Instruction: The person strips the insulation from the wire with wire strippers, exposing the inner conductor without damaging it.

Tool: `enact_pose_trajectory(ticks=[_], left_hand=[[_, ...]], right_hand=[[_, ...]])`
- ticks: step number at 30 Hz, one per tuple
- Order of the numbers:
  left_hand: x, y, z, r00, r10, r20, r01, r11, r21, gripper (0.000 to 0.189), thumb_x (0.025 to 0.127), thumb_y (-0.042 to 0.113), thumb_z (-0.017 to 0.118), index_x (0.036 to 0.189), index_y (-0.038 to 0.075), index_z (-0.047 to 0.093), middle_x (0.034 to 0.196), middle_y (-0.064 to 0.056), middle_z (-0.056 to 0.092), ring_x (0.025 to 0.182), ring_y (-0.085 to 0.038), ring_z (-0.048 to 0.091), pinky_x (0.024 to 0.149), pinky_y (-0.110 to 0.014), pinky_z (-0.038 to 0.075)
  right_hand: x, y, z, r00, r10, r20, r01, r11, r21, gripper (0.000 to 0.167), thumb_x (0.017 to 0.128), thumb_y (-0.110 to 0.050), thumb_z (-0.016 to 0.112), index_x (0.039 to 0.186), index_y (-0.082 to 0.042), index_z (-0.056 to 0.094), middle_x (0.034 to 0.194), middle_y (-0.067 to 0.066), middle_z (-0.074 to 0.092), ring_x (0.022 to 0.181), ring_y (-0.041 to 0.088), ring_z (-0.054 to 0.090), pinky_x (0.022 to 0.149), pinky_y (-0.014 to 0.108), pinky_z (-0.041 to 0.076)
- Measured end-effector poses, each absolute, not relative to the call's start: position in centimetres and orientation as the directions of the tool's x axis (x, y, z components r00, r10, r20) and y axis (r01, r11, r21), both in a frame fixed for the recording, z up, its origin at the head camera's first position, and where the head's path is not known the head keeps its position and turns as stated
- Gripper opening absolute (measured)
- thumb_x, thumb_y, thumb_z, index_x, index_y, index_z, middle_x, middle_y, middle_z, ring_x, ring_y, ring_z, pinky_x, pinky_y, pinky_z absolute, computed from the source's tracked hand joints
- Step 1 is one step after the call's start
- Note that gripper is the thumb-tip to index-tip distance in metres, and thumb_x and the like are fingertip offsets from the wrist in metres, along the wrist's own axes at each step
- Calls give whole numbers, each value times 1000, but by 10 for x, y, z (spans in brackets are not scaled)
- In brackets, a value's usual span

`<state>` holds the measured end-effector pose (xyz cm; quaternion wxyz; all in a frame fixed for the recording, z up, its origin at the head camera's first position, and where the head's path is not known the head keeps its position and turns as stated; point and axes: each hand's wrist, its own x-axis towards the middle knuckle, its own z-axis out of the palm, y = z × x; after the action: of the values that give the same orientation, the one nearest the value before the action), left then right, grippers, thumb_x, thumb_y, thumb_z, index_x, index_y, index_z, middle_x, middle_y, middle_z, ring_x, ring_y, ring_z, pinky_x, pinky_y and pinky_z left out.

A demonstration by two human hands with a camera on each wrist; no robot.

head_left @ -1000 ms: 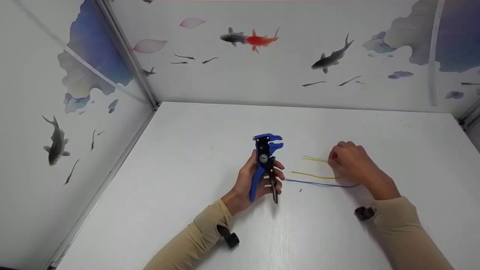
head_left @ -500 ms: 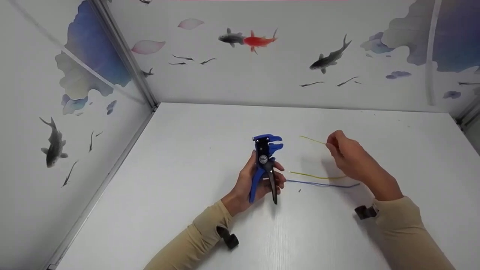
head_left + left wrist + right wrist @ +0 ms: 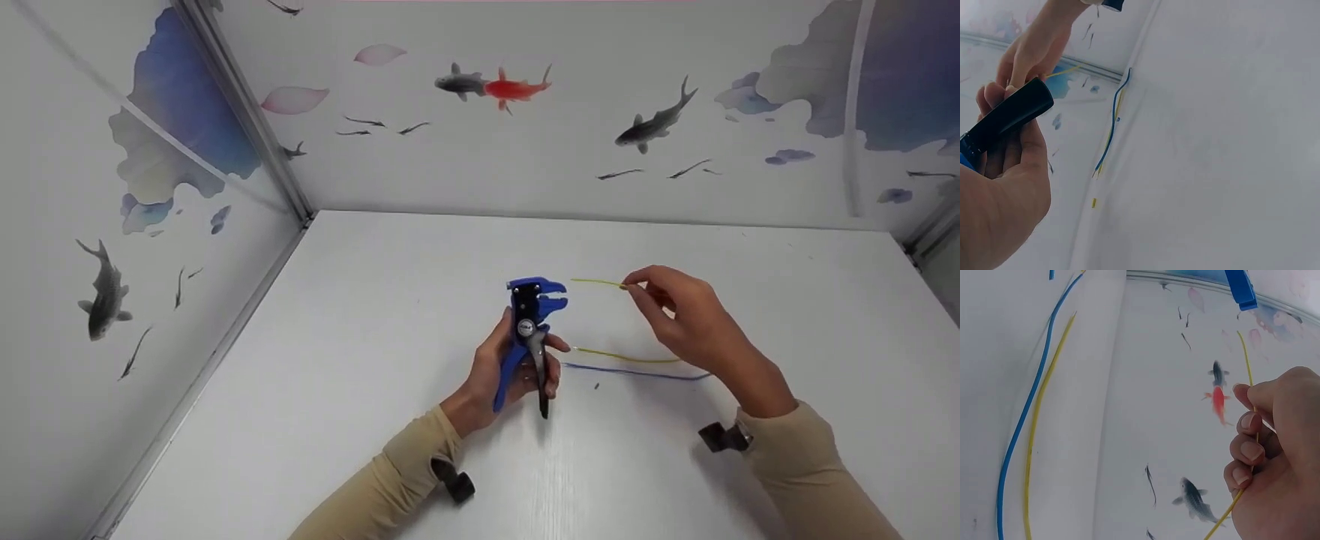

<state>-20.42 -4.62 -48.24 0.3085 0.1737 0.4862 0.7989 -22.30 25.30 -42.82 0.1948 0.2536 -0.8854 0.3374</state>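
My left hand [image 3: 491,379] grips a blue-and-black wire stripper [image 3: 526,327] upright, its jaws apart and facing right. Between thumb and fingers, my right hand [image 3: 694,319] pinches a yellow wire [image 3: 598,282], raised above the table. Its free end points left and stops just short of the stripper's jaws. In the right wrist view the same yellow wire [image 3: 1246,360] runs through the curled fingers and out below the palm. A second yellow wire [image 3: 1031,439] and a blue wire [image 3: 1009,444] lie on the table below the hands; bare strands show at their ends in the left wrist view.
A small cut scrap [image 3: 597,386] lies in front of the blue wire. In the left wrist view a short yellow piece [image 3: 1094,202] lies near the wire ends. Walls with painted fish stand behind and left of the white table [image 3: 360,300].
The right hand has lifted one yellow wire off the table and brought it up and left towards the stripper. The left hand stays nearly still, holding the stripper.
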Motion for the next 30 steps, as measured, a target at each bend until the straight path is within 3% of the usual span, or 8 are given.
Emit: enact_pose_trajectory(ticks=[6,10,17,23,30], left_hand=[[-201,-43,-484,-748,664,-17,-310,-326,893,91,108,78,18,110,5,73,82,0,67,70,-16,62,79,-35,55],[-198,-40,-483,-759,651,-21,-298,-318,900,91,107,79,14,106,7,71,78,1,61,68,-16,59,79,-36,54],[-195,-39,-483,-770,637,-36,-276,-282,919,93,105,82,10,102,10,68,77,3,59,68,-15,59,79,-38,61],[-196,-41,-480,-773,634,-26,-250,-267,931,91,107,79,11,100,9,68,79,1,64,67,-16,62,72,-36,61],[-197,-44,-480,-775,632,2,-198,-247,949,91,107,78,9,99,9,69,85,-2,74,68,-17,70,72,-38,65]], right_hand=[[-216,252,-428,-773,-323,545,-611,611,-503,20,102,-1,72,119,-11,78,97,-8,72,72,9,50,67,15,44],[-216,254,-426,-768,-320,555,-616,606,-503,21,101,0,73,116,-13,79,95,-9,72,73,9,50,65,21,43],[-214,252,-425,-777,-337,532,-611,609,-506,20,102,-6,74,115,-19,80,93,-11,71,73,10,52,66,19,42],[-213,250,-425,-783,-328,529,-604,606,-518,19,102,-8,75,115,-20,80,88,-14,68,71,12,52,63,24,45],[-209,245,-423,-761,-337,554,-631,580,-515,21,102,-8,75,116,-23,81,91,-16,71,68,7,50,61,23,44]])
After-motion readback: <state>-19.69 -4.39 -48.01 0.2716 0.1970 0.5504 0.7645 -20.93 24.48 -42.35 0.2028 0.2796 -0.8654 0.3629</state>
